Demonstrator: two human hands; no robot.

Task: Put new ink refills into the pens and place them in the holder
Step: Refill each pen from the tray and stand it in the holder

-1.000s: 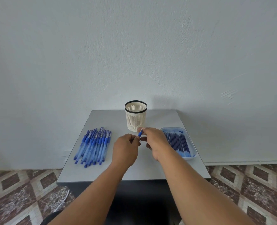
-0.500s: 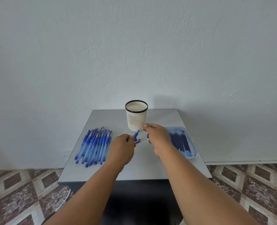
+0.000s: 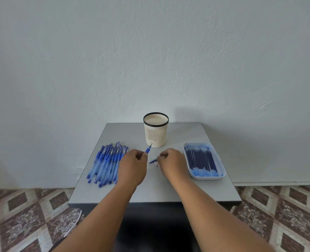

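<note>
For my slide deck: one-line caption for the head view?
Left hand holds an uncapped pen; right hand sets its cap down.

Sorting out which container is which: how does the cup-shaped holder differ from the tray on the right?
The holder is cream with a black rim, while the tray is pale blue. The holder stands tall, round and slotted; the tray lies low, oblong and solid-walled. No pens show in the holder; the tray holds a row of dark refills. Both sit on the grey table.
</note>
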